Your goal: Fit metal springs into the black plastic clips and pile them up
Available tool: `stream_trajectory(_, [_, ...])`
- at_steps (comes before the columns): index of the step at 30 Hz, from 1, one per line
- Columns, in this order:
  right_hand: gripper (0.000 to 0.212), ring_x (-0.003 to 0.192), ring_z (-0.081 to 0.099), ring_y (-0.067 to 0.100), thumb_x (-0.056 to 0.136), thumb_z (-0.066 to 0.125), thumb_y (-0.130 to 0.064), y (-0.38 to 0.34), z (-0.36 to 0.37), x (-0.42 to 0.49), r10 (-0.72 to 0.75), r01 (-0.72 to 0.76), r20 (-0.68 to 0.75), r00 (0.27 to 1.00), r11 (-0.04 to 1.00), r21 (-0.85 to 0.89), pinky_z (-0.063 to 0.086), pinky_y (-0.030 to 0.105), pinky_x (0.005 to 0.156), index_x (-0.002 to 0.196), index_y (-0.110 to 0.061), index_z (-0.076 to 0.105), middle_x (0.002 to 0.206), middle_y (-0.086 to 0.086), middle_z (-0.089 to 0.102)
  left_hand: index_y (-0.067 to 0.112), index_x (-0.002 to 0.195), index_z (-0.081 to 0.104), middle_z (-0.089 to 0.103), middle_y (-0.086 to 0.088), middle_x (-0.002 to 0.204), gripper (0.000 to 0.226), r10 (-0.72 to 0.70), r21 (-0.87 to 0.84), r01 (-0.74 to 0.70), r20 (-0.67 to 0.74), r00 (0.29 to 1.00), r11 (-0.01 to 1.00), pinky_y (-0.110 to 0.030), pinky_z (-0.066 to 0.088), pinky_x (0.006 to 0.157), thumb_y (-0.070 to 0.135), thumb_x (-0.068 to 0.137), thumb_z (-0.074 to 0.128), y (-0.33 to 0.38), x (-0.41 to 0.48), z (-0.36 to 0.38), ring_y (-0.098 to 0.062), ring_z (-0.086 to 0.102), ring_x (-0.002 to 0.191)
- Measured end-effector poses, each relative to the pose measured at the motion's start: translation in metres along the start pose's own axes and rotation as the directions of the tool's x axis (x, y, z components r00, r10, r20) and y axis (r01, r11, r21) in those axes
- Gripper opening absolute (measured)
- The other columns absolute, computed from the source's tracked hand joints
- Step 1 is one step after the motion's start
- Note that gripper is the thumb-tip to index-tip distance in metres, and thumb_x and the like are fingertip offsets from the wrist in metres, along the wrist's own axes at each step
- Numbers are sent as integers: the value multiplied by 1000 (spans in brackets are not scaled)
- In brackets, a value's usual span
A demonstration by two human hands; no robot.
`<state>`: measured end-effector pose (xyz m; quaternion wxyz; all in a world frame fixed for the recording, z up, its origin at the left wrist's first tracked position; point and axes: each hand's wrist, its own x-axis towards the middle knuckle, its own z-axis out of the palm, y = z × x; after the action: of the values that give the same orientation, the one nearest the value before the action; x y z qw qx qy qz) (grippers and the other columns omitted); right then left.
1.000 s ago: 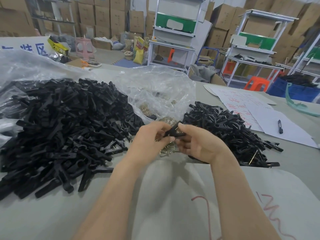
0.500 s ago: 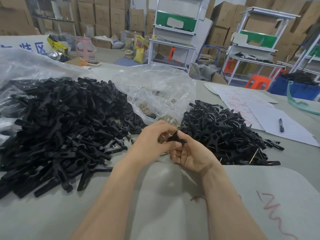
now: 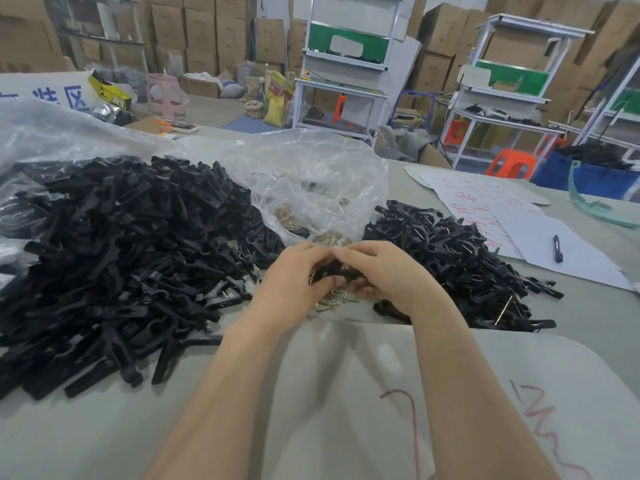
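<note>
Near the clear bag (image 3: 311, 168) of springs (image 3: 287, 214), left hand (image 3: 294, 284) and right hand (image 3: 389, 275) fingers (image 3: 348, 252) grip one clip (image 3: 332, 270).

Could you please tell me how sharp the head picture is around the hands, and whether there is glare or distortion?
Head view: the left hand and right hand are slightly motion-blurred, smearing the black clip they hold; the clear bag shows soft glare; the wide-angle lens leans the background shelving.

Blue characters "装区" stand on the white banner (image 3: 41, 85). The yellow-and-black plastic bag (image 3: 110, 93) reads "PRO", the rest blurred. The red handwriting on the white paper sheets (image 3: 483, 202) is illegible.
</note>
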<state>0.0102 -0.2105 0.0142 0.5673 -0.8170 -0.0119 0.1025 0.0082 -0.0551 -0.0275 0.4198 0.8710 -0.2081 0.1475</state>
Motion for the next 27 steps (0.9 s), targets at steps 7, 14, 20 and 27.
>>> stream_trajectory(7, [26,73,66,9,90,64,-24,-17,-20,13,-230,168,-678,698,973,-158,46,6,62,114,-13,59,99,5,68,22,139,44,48,6,133,55,-175,-113,155,-195,965,981,-32,39,104,32,89,64,-1,1,-3,-10,48,118])
stream_trajectory(14, [46,138,31,31,97,45,-14,2,-25,23,-419,-87,-557,717,739,-668,24,36,111,143,-21,40,150,13,35,18,123,56,50,4,122,31,-334,-237,261,-364,869,936,-23,42,86,21,93,57,-5,4,-3,-8,53,100])
stream_trajectory(20, [48,126,43,31,95,43,-9,20,16,29,-104,-150,-303,947,693,-705,41,39,100,142,-19,43,146,11,38,16,111,63,60,2,109,19,-338,-182,293,-323,884,939,-26,44,89,16,94,52,-6,3,-2,-11,56,96])
stream_trajectory(27, [38,109,56,30,92,50,-13,21,7,29,-13,-196,-246,969,564,-802,47,33,86,130,-10,53,137,14,42,18,106,64,61,2,108,17,-354,-197,305,-309,882,932,-32,46,93,16,94,52,-6,3,0,-12,57,98])
